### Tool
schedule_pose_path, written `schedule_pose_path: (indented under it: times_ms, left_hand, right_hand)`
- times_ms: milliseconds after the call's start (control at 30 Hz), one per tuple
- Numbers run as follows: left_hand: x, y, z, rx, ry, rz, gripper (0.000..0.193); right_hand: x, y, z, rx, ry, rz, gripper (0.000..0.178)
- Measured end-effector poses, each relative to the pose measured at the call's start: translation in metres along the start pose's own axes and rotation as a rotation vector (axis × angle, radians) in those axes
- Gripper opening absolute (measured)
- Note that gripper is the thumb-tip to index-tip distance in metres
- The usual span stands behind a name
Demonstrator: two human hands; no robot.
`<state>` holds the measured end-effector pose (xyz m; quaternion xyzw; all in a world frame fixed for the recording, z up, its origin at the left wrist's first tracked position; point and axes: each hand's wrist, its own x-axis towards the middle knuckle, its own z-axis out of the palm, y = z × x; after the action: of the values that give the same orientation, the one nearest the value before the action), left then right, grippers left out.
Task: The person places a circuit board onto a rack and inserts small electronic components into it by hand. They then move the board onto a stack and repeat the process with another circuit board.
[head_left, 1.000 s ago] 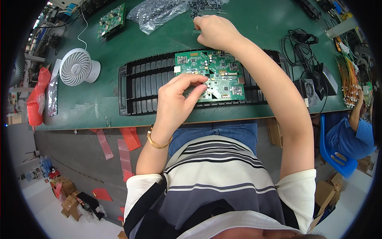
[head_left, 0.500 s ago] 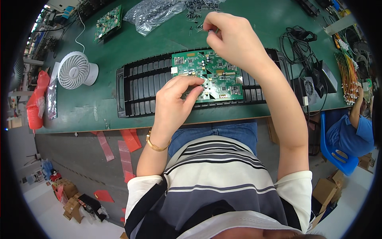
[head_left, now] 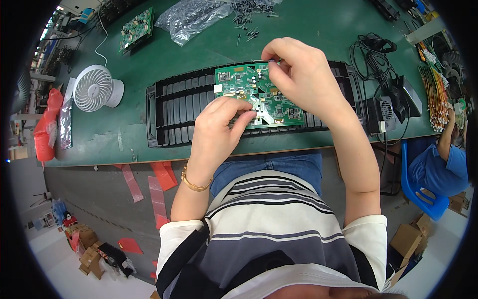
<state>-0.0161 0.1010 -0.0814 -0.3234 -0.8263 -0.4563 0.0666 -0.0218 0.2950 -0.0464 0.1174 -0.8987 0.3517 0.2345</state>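
A green circuit board (head_left: 284, 118) lies on a black slotted rack (head_left: 184, 122) on the bench. My left hand (head_left: 216, 127) is over the board's left part, thumb and forefinger pinched at its middle; whatever is between these fingertips is too small to make out. Above the board's far edge, my right hand (head_left: 303, 74) is closed in a pinch on a small dark capacitor, its thin wire leads (head_left: 257, 61) sticking out to the left. Loose black capacitors (head_left: 244, 14) with long leads are heaped at the far side, a few of them (head_left: 252, 34) lying nearer.
Beside the heap is a clear plastic bag (head_left: 191, 20). Another populated board (head_left: 137, 30) stands at the far left, with a white fan (head_left: 94, 88) nearer. Black cables (head_left: 373, 55) and an adapter occupy the right. A co-worker in blue (head_left: 438, 169) sits at the far right.
My right hand has come back from the capacitor heap toward me, down to the board's far edge, with a leaded capacitor showing in its fingers. My left hand has barely moved.
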Motion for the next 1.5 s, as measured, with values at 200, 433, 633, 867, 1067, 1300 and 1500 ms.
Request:
schedule_pose_path:
  times_ms: [200, 433, 633, 867, 1067, 1300, 1500]
  left_hand:
    - [0.001, -0.004, -0.001, -0.033, -0.008, 0.007, 0.009]
    - [0.002, -0.007, 0.0, -0.089, -0.047, -0.077, 0.006]
    - [0.002, -0.008, 0.002, -0.119, -0.021, -0.09, 0.005]
    - [0.003, -0.009, 0.004, -0.114, -0.014, -0.07, 0.005]
    - [0.003, -0.009, 0.003, -0.106, -0.015, -0.065, 0.006]
    - [0.002, -0.008, 0.001, -0.114, -0.054, -0.082, 0.006]
    - [0.001, -0.009, 0.001, -0.115, -0.05, -0.079, 0.006]
  right_hand:
    - [-0.008, 0.0, -0.001, 0.023, -0.006, 0.004, 0.017]
    - [-0.015, -0.001, -0.002, 0.045, -0.024, 0.039, 0.015]
    - [-0.023, -0.003, -0.003, 0.065, -0.028, 0.057, 0.014]
    - [-0.035, -0.006, -0.006, 0.137, -0.03, 0.095, 0.015]
    - [-0.043, -0.005, -0.008, 0.147, -0.056, 0.097, 0.014]
    - [-0.048, -0.004, -0.006, 0.184, -0.077, 0.13, 0.014]
    - [-0.049, -0.005, -0.006, 0.19, -0.083, 0.155, 0.014]
